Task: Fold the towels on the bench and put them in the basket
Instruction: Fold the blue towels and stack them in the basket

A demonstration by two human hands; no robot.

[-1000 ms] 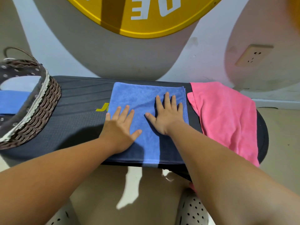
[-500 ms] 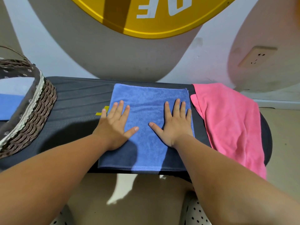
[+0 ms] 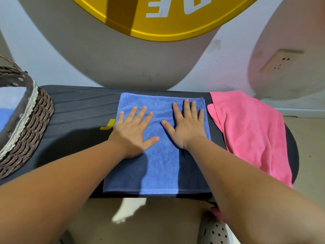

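Blue square cloth towel point(image 3: 158, 164) lay under left hand point(image 3: 131, 132) and right hand point(image 3: 186, 127), fingers point(image 3: 186, 110) spread flat, between woven brown basket point(image 3: 35, 124) and pink towel point(image 3: 249, 131)

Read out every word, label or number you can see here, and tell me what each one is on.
"E" followed by what looks like "D": white letters on the yellow sign, cut off by the top of the frame, so the full word cannot be read.
"J": a yellow mark printed on the bench; anything after it is hidden under the blue towel.
Nothing else carries readable text.
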